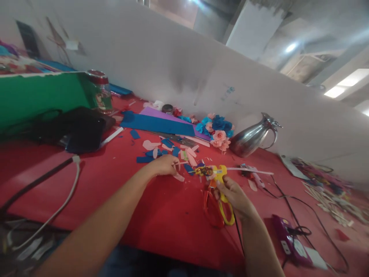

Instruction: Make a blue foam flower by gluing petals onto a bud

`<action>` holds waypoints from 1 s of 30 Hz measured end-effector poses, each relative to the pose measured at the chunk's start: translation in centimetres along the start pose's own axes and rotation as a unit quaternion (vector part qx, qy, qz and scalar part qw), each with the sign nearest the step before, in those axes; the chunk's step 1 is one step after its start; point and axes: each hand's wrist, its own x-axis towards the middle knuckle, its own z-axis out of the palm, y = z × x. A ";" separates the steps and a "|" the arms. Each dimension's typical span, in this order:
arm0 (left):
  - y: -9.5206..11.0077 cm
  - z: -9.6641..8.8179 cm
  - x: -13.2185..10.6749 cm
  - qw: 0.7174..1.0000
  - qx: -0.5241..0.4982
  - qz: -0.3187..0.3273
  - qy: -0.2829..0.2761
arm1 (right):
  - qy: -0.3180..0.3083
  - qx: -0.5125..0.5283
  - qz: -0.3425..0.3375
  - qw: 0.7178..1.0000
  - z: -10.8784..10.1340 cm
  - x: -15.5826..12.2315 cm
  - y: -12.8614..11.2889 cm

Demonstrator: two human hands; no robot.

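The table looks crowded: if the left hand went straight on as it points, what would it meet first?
Ahead of the left hand, probably the nozzle of the yellow glue gun held by the right hand. A blue paper scrap lies near that line; depth is unclear.

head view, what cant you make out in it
In head view:
Yellow plastic glue gun: handle partly hidden by right hand.
Thin pale pink strip: one end hidden by the left hand.
Large flat green panel: left end cut off by the picture edge.
Small blue wall mark: blurred, too small to read.
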 end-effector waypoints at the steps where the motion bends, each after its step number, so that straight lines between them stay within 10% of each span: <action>1: 0.0 0.0 -0.1 1.000 0.000 0.002 -0.004 | 0.000 -0.023 -0.016 1.000 0.5 0.0 0.2; 30: 1.1 0.2 -0.6 1.000 0.028 -0.001 0.009 | 0.035 -0.308 -0.058 0.949 2.9 0.0 0.7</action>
